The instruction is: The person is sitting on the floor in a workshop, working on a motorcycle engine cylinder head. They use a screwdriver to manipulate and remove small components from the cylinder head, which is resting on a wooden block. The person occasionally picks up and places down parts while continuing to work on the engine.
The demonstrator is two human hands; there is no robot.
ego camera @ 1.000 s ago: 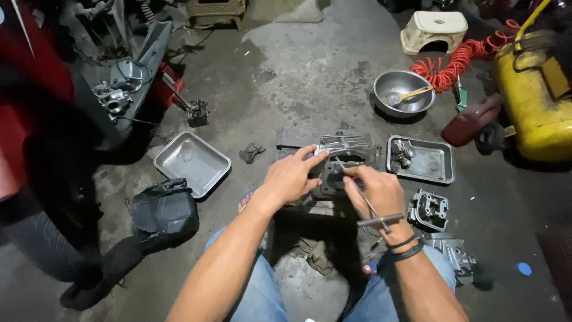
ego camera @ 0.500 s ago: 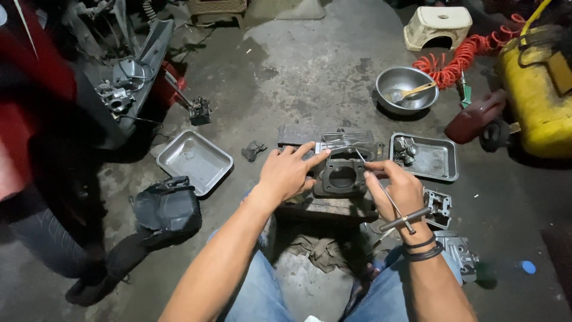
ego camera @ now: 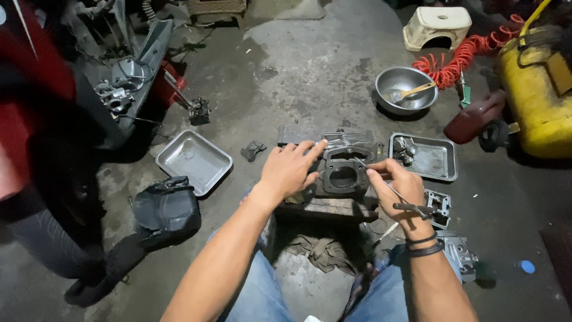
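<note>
The cylinder (ego camera: 344, 173), a finned grey engine part with a round bore, sits at the centre of the frame on a wooden block (ego camera: 325, 209). The left hand (ego camera: 290, 170) lies flat on its left edge, fingers spread and extended, nothing gripped; it is bracing the part. The right hand (ego camera: 398, 188), at centre right, pinches a thin metal tool (ego camera: 387, 185) between thumb and fingers, the other fingers curled around its handle. The tip points up-left to the cylinder's upper right rim; whether it touches there cannot be told.

Surroundings: a tray (ego camera: 193, 160) left of centre, a second tray (ego camera: 438, 160) with small parts right of the cylinder, a bowl (ego camera: 406, 89) with a spoon at upper right, a red coiled hose (ego camera: 462, 56) and a yellow tank (ego camera: 536, 89) at the right edge. A rag (ego camera: 325, 250) lies below the block.

Assessment: the work appears to be scraping or picking at the mating face. To do it well, the bracing hand should press straight down so the cylinder cannot rock on the block. The tool is best held at a low angle, with short, light strokes directed away from the bore, so the face is not gouged and debris stays out of the bore.
</note>
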